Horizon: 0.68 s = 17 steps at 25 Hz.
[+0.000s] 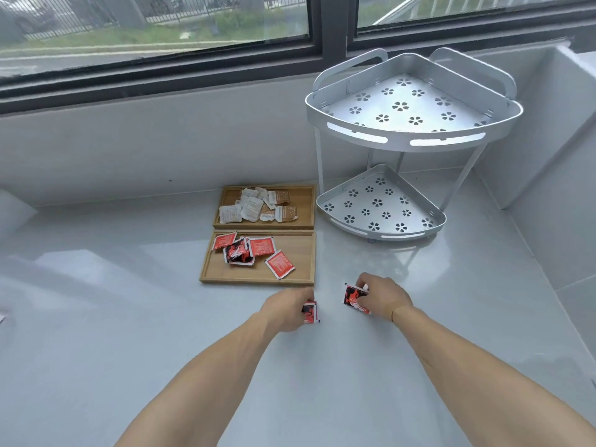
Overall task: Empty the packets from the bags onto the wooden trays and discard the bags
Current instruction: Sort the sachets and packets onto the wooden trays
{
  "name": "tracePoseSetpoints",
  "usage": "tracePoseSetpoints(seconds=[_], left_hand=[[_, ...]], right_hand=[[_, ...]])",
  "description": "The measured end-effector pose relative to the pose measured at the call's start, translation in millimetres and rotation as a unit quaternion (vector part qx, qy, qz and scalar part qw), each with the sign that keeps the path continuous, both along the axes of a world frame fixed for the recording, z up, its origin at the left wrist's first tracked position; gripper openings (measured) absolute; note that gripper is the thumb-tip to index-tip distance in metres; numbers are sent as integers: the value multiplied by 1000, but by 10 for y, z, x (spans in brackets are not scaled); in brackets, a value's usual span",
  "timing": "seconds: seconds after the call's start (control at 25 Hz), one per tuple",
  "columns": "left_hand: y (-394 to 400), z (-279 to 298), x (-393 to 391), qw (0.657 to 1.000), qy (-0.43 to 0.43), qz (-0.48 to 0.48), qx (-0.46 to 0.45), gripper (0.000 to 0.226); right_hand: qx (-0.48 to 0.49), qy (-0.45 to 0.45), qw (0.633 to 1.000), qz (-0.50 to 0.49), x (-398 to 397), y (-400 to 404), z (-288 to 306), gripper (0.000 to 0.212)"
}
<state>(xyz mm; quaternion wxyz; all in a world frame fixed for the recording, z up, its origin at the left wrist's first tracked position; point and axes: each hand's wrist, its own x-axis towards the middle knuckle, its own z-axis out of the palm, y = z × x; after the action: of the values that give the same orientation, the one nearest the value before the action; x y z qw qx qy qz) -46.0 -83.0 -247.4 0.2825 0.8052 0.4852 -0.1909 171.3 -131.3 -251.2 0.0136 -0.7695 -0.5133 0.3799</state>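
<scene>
Both my arms reach in from the bottom of the frame over the pale glossy counter (354, 366). My left hand (287, 309), lower centre, is curled around a red-and-black packet (311, 312) whose edge pokes out past the fingers. My right hand (382, 298), just right of it, pinches a second red-and-black packet (353, 296), held tilted just above or on the counter, hard to say which from this angle. The two hands are near each other but apart. Just above the left hand sits the near wooden tray (303, 253), holding a loose heap of red packets (250, 250), one lying apart toward the tray's right. Touching its far edge is the far wooden tray (306, 201), with a pile of white and brown packets (258, 206) overlapping in its left and middle part. Right of the trays, centre right of the frame, stands a two-tier silver corner rack (409, 137) with flower-shaped cutouts, both tiers bare. A dark-framed window (316, 37) runs across the top of the frame. No bag shows clearly in either hand.
</scene>
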Motion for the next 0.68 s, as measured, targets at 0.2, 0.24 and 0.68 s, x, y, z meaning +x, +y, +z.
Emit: tracePoseSetpoints(seconds=[0.2,0.24,0.68], left_hand=[[412,138,-602,998,44,46,11,36],[517,174,-710,997,38,61,24,35],[1164,249,-910,993,21,69,95,29]], right_hand=[[-16,-17,994,103,-178,477,188,16],[-7,-22,993,118,-222,578,243,15],[55,-64,977,198,-757,1288,183,24]])
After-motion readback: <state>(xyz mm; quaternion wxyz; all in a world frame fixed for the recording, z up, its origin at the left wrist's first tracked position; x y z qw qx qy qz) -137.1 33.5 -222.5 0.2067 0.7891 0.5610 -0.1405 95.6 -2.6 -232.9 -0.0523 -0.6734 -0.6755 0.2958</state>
